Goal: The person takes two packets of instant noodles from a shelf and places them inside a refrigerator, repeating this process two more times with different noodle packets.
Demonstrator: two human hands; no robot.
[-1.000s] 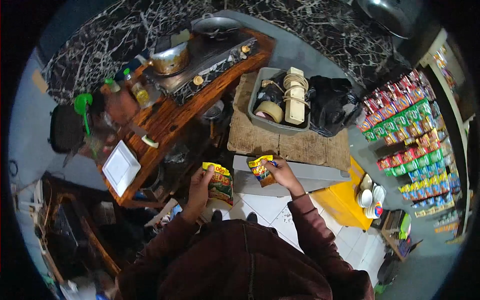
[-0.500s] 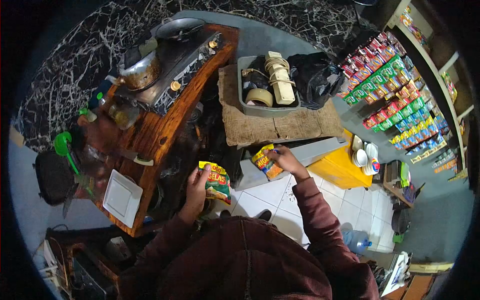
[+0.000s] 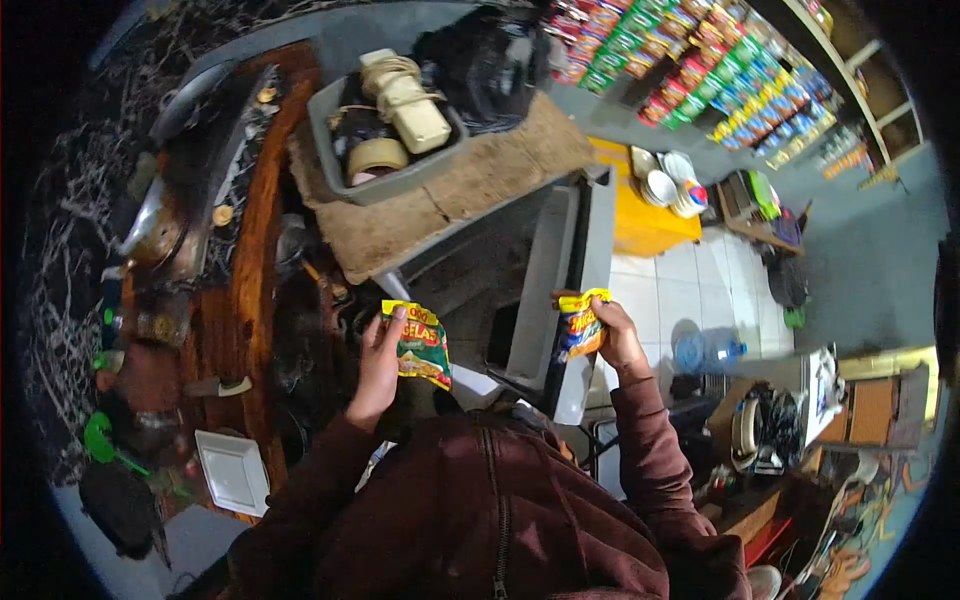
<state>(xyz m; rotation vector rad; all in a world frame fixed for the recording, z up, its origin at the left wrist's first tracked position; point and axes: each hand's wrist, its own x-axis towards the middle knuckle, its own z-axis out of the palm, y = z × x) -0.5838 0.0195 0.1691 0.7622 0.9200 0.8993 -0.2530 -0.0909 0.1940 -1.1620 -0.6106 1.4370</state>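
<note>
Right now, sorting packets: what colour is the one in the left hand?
Green packet, yellow top; head view.

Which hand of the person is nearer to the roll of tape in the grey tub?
The left. The left hand, holding a green packet, is below the roll of tape, almost straight under it. The right hand, holding a red packet, is farther away, below and far to the right.

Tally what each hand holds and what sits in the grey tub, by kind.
Snack packets in hand: 2, a green one in the left hand and an orange one in the right hand
Tape rolls in the grey tub: 1
Cream power strips with coiled cord: 1
Total: 4
</note>
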